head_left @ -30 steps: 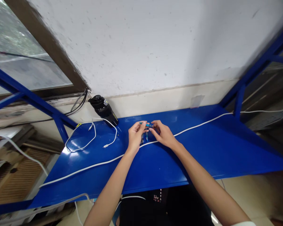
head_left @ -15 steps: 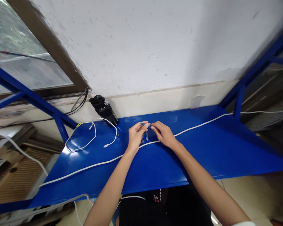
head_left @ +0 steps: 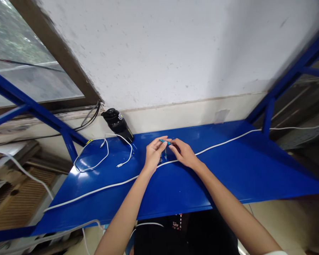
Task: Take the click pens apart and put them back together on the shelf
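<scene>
A slim blue pen [head_left: 164,142] lies across between my two hands above the blue table. My left hand [head_left: 153,154] pinches its left part between thumb and fingers. On the other end, the fingertips of my right hand [head_left: 185,153] close round the pen, hiding its tip. Below them, on the tabletop, rests a small clear-and-blue piece [head_left: 165,156] that looks like part of a pen. Another small piece [head_left: 161,160] beside it is partly covered by my left hand, and I cannot make out its kind.
A long white cable [head_left: 114,185] crosses the blue table [head_left: 180,187] just in front of my hands. Back left stands a black bottle [head_left: 119,125], near a looped white charging cable [head_left: 107,152]. The wall [head_left: 159,63] rises behind; blue frame bars [head_left: 266,117] flank both sides.
My right fingers have shifted slightly along the pen, and more of its blue body shows between the hands. The other things lie where they were.
</scene>
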`<action>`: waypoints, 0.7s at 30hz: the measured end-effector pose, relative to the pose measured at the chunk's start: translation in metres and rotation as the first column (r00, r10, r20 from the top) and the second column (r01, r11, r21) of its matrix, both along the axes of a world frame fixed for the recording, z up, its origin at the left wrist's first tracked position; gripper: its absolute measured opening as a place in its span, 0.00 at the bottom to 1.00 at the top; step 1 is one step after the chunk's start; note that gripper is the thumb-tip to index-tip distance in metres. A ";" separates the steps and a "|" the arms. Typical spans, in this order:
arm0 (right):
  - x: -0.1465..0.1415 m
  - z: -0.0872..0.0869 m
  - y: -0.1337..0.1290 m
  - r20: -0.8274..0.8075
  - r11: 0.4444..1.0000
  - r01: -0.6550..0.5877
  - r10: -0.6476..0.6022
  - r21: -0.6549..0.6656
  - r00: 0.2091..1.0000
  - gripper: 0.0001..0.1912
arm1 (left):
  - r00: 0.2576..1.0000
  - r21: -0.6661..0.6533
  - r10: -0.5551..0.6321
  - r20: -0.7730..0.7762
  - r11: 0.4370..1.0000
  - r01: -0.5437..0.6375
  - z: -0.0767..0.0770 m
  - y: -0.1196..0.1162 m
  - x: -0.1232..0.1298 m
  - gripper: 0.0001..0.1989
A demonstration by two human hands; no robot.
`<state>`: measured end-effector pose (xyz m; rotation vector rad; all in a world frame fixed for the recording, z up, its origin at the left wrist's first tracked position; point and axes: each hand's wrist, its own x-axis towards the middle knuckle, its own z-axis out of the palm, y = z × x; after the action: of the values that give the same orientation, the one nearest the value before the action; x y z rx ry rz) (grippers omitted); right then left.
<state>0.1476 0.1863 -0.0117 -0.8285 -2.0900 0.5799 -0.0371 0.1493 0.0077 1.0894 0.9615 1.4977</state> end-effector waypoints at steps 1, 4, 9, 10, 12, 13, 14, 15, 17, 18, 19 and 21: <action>0.000 0.000 0.000 -0.013 1.000 0.006 -0.006 -0.010 1.000 0.13 | 1.000 0.001 -0.007 0.004 1.000 0.007 0.000 0.000 0.000 0.20; 0.000 -0.002 0.001 -0.015 1.000 0.009 -0.010 -0.007 1.000 0.14 | 1.000 0.010 -0.012 -0.008 1.000 0.013 -0.001 0.000 0.000 0.19; 0.000 -0.001 0.000 -0.016 1.000 0.012 -0.012 0.002 1.000 0.14 | 1.000 0.013 -0.029 -0.001 0.999 0.029 -0.002 0.000 0.000 0.20; 0.000 -0.001 0.000 -0.025 1.000 0.015 -0.015 0.002 1.000 0.12 | 1.000 0.011 -0.031 0.002 0.999 0.031 -0.002 0.000 0.000 0.20; 0.000 0.000 0.000 -0.033 1.000 0.009 -0.008 0.014 0.999 0.11 | 0.999 0.011 -0.033 0.001 0.999 0.033 -0.002 0.000 0.000 0.20; 0.000 0.001 0.000 -0.026 1.000 0.001 0.000 0.027 1.000 0.11 | 0.999 0.015 -0.035 -0.004 0.999 0.035 -0.002 0.000 0.000 0.20; 0.000 0.001 0.000 -0.010 0.999 -0.005 0.006 0.039 1.000 0.12 | 0.999 0.020 -0.037 -0.010 0.999 0.037 -0.003 0.000 0.000 0.19; 0.000 0.001 0.000 0.008 0.999 -0.008 0.007 0.048 1.000 0.14 | 0.999 0.025 -0.039 -0.016 0.999 0.039 -0.002 0.000 0.000 0.19; 0.000 0.001 0.000 0.034 0.999 -0.006 0.004 0.051 0.999 0.15 | 0.999 0.030 -0.042 -0.021 0.999 0.042 -0.002 -0.001 0.001 0.18; 0.000 0.001 0.000 0.033 0.999 -0.001 0.000 0.043 0.999 0.14 | 0.999 0.029 -0.043 -0.020 0.999 0.043 -0.002 -0.001 0.001 0.18; 0.000 0.000 0.000 0.022 1.000 0.005 -0.006 0.031 1.000 0.13 | 0.999 0.026 -0.044 -0.018 0.999 0.044 -0.002 -0.001 0.001 0.18; 0.000 -0.001 0.000 -0.004 1.000 0.016 -0.016 0.005 1.000 0.11 | 0.999 0.022 -0.048 -0.014 0.999 0.048 -0.002 -0.001 0.001 0.18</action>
<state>0.1479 0.1863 -0.0123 -0.8392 -2.0787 0.5673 -0.0359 0.1483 0.0057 1.1320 0.9238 1.4667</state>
